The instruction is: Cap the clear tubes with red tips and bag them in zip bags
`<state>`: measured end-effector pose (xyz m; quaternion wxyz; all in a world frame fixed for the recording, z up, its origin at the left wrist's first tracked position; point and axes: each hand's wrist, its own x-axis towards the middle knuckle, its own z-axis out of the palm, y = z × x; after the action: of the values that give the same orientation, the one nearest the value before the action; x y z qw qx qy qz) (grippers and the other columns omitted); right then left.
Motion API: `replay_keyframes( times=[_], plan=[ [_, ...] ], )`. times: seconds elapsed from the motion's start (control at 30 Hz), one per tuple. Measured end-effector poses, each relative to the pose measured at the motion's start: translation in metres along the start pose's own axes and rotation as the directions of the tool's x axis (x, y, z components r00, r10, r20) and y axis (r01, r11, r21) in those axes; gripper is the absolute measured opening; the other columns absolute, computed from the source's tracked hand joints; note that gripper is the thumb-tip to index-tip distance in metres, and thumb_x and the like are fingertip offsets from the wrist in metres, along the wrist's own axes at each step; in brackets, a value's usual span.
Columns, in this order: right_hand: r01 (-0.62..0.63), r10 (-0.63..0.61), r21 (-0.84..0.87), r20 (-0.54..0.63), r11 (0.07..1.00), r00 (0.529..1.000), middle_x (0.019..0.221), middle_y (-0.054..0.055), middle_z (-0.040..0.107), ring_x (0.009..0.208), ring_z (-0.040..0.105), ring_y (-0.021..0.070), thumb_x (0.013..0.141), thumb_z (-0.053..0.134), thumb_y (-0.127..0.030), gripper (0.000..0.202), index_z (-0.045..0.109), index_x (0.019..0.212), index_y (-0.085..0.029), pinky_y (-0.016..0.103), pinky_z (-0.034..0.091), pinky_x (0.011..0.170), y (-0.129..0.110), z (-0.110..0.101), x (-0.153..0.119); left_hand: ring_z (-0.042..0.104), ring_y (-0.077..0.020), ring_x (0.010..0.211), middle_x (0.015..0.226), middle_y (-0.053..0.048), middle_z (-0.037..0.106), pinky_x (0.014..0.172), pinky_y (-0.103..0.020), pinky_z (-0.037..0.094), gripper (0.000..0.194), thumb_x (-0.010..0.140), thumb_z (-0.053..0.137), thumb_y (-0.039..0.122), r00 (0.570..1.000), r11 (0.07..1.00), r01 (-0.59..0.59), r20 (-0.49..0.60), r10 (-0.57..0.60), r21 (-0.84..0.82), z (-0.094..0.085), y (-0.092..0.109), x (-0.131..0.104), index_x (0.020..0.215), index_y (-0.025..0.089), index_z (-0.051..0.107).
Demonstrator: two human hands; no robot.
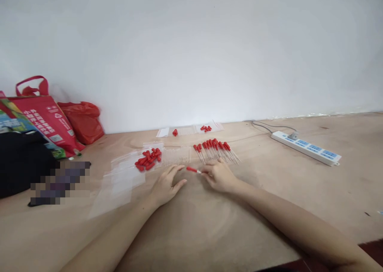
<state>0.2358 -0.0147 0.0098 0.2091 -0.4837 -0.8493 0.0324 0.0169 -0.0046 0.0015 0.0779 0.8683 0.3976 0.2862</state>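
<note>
My right hand (218, 175) pinches the clear end of a dropper whose red rubber bulb (192, 169) points left. Beside it, my left hand (168, 184) holds nothing, its thumb and fingers apart near the table. Beyond my right hand lies a row of red-capped droppers (214, 146) with thin clear tubes. Loose red bulbs (148, 159) are piled on a clear plastic bag behind my left hand. Between the pile and the row are clear tubes without bulbs (176, 155), side by side.
Against the wall lie more bags with a few red bulbs (206, 128). A white power strip (308, 147) with a plugged-in cable is at the right. Flat clear bags (119, 186), a black cloth (24, 160), a pink bag (48, 120) and a red bag (82, 120) are at the left.
</note>
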Motion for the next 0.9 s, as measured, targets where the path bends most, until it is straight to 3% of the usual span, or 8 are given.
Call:
replay_keyframes(
  times=[0.07, 0.17, 0.33, 0.53, 0.73, 0.83, 0.9],
  plan=[
    [-0.182, 0.185, 0.066, -0.041, 0.981, 0.982, 0.080, 0.002, 0.064, 0.076, 0.055, 0.0146, 0.080, 0.045, -0.024, 0.018, 0.062, 0.082, -0.020, 0.027, 0.028, 0.070, 0.010, -0.002, 0.010, 0.053, -0.0213, 0.097, 0.104, -0.007, 0.056, 0.084, -0.036, 0.043, 0.030, 0.078, 0.051, 0.030, 0.998, 0.999, 0.045, 0.034, -0.046, 0.006, -0.001, -0.004, -0.001, 0.106, 0.019, 0.050],
    [-0.399, 0.411, 0.113, -0.106, 0.910, 0.905, 0.084, 0.004, 0.065, 0.077, 0.057, 0.0160, 0.080, 0.043, -0.026, 0.021, 0.061, 0.086, -0.019, 0.026, 0.031, 0.068, 0.025, -0.001, 0.032, 0.054, -0.0200, 0.096, 0.105, -0.006, 0.056, 0.085, -0.035, 0.043, 0.022, 0.080, 0.048, 0.029, 0.995, 0.999, 0.042, 0.091, -0.041, -0.014, 0.002, -0.008, -0.002, 0.099, 0.019, 0.054],
    [-0.561, 0.555, 0.012, -0.165, 0.828, 0.816, 0.085, 0.008, 0.066, 0.086, 0.057, 0.0218, 0.081, 0.042, -0.027, 0.023, 0.056, 0.095, -0.015, 0.032, 0.028, 0.078, 0.031, 0.014, 0.070, 0.054, -0.0188, 0.096, 0.105, -0.006, 0.055, 0.086, -0.034, 0.043, 0.021, 0.081, 0.047, 0.027, 0.994, 0.999, 0.027, 0.105, -0.025, -0.017, 0.004, -0.010, -0.003, 0.099, 0.020, 0.055],
    [-0.598, 0.583, -0.128, -0.139, 0.791, 0.800, 0.084, 0.013, 0.065, 0.083, 0.058, 0.0235, 0.079, 0.041, -0.023, 0.022, 0.054, 0.093, -0.012, 0.037, 0.024, 0.080, 0.030, 0.030, 0.084, 0.053, -0.0196, 0.097, 0.106, -0.008, 0.055, 0.086, -0.036, 0.042, 0.022, 0.082, 0.047, 0.026, 0.991, 0.999, 0.036, 0.127, -0.035, -0.007, 0.002, -0.009, -0.003, 0.100, 0.018, 0.055],
    [-0.516, 0.491, -0.148, -0.175, 0.844, 0.853, 0.090, 0.013, 0.064, 0.089, 0.055, 0.0235, 0.081, 0.039, -0.033, 0.029, 0.060, 0.088, -0.014, 0.037, 0.024, 0.080, 0.023, 0.032, 0.087, 0.053, -0.0194, 0.095, 0.104, -0.008, 0.055, 0.085, -0.035, 0.042, 0.021, 0.081, 0.047, 0.026, 0.994, 1.000, 0.020, 0.104, -0.020, -0.001, 0.005, -0.007, -0.003, 0.098, 0.018, 0.056],
    [-0.502, 0.488, -0.137, -0.121, 0.854, 0.864, 0.088, 0.013, 0.064, 0.088, 0.056, 0.0239, 0.080, 0.039, -0.037, 0.033, 0.062, 0.087, -0.014, 0.038, 0.026, 0.079, 0.009, 0.036, 0.096, 0.054, -0.0195, 0.090, 0.097, -0.007, 0.057, 0.081, -0.034, 0.043, 0.018, 0.080, 0.048, 0.025, 0.998, 0.996, 0.052, 0.036, -0.055, 0.075, 0.006, -0.010, -0.002, 0.092, 0.017, 0.058],
    [-0.527, 0.525, -0.127, -0.053, 0.840, 0.850, 0.088, 0.014, 0.064, 0.087, 0.057, 0.0243, 0.079, 0.042, -0.037, 0.033, 0.063, 0.087, -0.014, 0.038, 0.026, 0.079, 0.000, 0.040, 0.103, 0.054, -0.0218, 0.087, 0.091, -0.007, 0.059, 0.078, -0.036, 0.042, 0.016, 0.078, 0.049, 0.025, 0.988, 0.969, 0.146, -0.073, -0.134, 0.201, 0.001, -0.015, 0.000, 0.087, 0.017, 0.060]
  ],
)
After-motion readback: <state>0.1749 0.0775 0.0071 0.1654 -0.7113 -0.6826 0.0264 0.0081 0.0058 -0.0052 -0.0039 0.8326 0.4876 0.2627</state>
